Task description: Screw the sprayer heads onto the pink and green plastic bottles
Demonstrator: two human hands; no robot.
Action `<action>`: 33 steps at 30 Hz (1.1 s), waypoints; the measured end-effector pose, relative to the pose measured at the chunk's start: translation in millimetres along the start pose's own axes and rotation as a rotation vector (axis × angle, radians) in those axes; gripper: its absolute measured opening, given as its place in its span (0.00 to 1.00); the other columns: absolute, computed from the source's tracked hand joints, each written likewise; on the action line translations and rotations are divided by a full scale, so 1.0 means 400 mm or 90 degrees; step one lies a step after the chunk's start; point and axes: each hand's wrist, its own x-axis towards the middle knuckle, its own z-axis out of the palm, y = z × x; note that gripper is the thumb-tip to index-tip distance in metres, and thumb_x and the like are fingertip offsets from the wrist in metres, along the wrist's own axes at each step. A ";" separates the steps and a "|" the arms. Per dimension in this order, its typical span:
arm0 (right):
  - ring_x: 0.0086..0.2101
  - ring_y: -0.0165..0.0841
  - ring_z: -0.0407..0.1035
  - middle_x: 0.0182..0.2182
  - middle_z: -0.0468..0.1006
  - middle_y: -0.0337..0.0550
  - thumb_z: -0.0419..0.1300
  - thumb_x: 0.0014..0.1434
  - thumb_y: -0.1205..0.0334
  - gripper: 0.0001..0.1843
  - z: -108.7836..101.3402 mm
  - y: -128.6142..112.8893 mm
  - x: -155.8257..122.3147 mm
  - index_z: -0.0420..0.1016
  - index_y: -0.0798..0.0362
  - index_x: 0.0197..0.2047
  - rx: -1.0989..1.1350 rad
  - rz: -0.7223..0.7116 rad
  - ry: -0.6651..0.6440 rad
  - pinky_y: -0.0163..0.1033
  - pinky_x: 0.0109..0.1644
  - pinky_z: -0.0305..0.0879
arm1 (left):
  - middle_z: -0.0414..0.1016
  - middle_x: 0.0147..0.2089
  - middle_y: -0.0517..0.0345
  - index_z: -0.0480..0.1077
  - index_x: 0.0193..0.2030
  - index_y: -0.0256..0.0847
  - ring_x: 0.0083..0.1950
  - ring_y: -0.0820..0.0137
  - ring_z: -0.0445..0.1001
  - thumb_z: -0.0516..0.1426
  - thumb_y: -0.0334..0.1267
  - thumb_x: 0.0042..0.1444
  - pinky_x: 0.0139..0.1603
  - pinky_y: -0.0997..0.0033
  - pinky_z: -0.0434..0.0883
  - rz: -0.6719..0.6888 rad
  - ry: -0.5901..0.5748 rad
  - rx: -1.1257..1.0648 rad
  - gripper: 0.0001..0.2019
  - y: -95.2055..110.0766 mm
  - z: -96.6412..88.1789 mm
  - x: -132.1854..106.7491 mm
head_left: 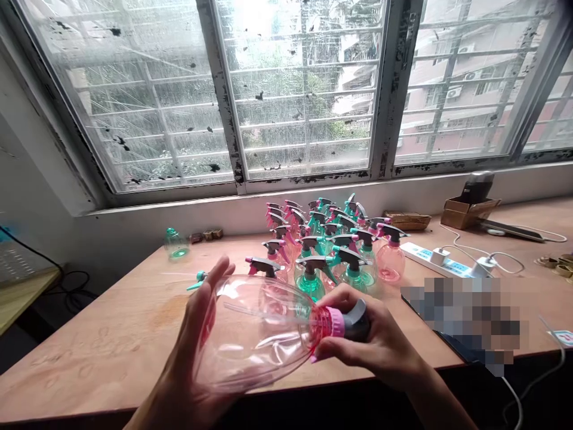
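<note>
A clear pink spray bottle [250, 340] lies sideways in the air in front of me, its spray head pointing right. My left hand [192, 352] cups the base, with the fingers behind the plastic. At the neck, my right hand [367, 334] grips the pink collar [335, 322] and the dark spray head [356, 322]. A thin dip tube [264, 313] runs inside the bottle. Behind it stand several assembled pink and green spray bottles [312, 278] in rows. Left of them lie a loose green spray head [200, 278] and a green bottle without a head [176, 245].
On the wooden table [102, 334], a white power strip [436, 260] with plugged chargers sits right of the bottles. A blurred-out flat item [470, 322] lies at the front right. A cardboard box [468, 209] stands near the window wall. Cables trail over the right edge.
</note>
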 end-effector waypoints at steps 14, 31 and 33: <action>0.27 0.29 0.77 0.31 0.79 0.37 0.77 0.53 0.67 0.17 0.002 -0.004 -0.007 0.77 0.52 0.44 -0.002 -0.005 -0.012 0.31 0.32 0.78 | 0.40 0.82 0.58 0.38 0.78 0.66 0.78 0.42 0.51 0.70 0.46 0.54 0.73 0.34 0.58 -0.001 -0.055 -0.122 0.54 0.002 -0.015 0.002; 0.29 0.27 0.69 0.33 0.78 0.38 0.76 0.53 0.67 0.16 0.000 -0.010 -0.005 0.79 0.51 0.44 -0.249 -0.108 0.036 0.28 0.30 0.67 | 0.44 0.81 0.56 0.45 0.77 0.63 0.76 0.38 0.55 0.71 0.53 0.51 0.70 0.34 0.66 -0.026 0.015 -0.149 0.53 0.011 -0.005 0.013; 0.28 0.27 0.70 0.32 0.78 0.38 0.75 0.53 0.67 0.16 0.000 -0.007 -0.003 0.79 0.52 0.44 -0.254 -0.108 0.029 0.28 0.30 0.67 | 0.46 0.81 0.57 0.50 0.76 0.65 0.75 0.40 0.58 0.68 0.48 0.57 0.67 0.36 0.70 -0.058 0.008 -0.136 0.44 0.016 -0.005 0.003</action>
